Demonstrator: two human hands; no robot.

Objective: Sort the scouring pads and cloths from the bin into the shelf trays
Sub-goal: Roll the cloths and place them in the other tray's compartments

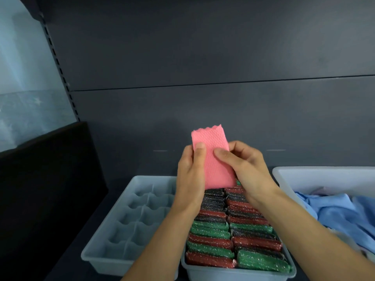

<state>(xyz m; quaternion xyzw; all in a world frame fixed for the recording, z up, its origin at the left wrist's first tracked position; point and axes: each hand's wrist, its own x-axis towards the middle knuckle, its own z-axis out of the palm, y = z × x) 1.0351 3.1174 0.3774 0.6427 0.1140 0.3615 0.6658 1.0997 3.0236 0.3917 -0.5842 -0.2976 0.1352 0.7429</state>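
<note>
Right side of bin [324, 179] off-frame.

No text, label, brand, number or sign could be read. The cloth [211, 138], the pads [211, 234], the near tray [233, 275], the left tray [95, 259], the right bin [324, 171] and the far panel [203, 57] showed only plain surfaces.

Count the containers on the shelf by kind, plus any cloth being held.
Divided tray: 1
Scouring-pad tray: 1
Bin with blue cloths: 1
Pink cloth, pinched by left hand and right hand: 1
Total: 4
</note>
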